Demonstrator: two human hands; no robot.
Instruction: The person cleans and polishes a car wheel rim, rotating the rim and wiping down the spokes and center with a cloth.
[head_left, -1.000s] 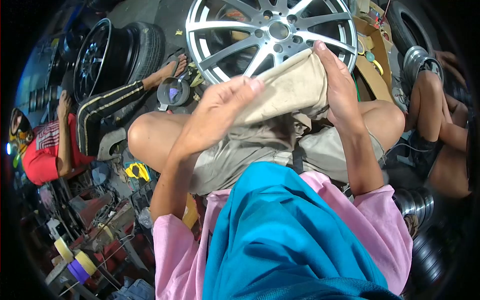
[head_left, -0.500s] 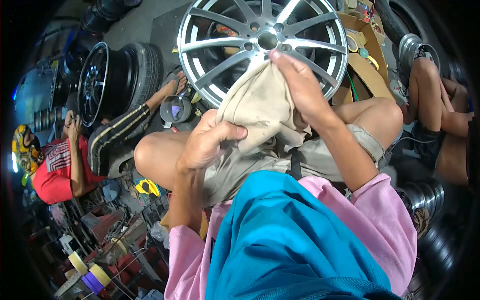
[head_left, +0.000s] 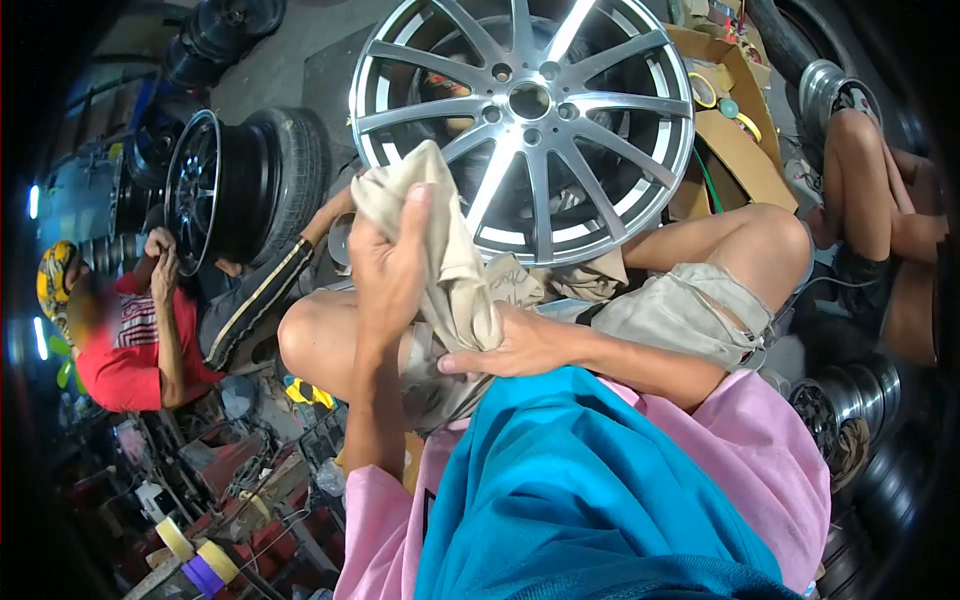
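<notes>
A beige cloth [head_left: 440, 250] hangs bunched between my two hands, over my left thigh. My left hand [head_left: 393, 262] grips its upper part, thumb pointing up. Lower down, my right hand [head_left: 515, 345] is closed round the cloth's lower end, close to my lap. Just ahead of my knees lies a silver multi-spoke wheel rim [head_left: 530, 140], face up, and neither hand touches it. Beneath its near edge, more crumpled cloth [head_left: 590, 278] rests near my lap.
A person in a red shirt [head_left: 140, 350] sits at the left, beside a dark rim [head_left: 192, 190] and a tire [head_left: 300, 160]. An open cardboard box [head_left: 740, 150] holding tape rolls stands right of the wheel. Another person's knee [head_left: 858, 140] shows at far right.
The cloth has moved left, away from the wheel's centre, and now hangs more upright. My left hand has risen, while my right hand has come down and left toward my lap.
</notes>
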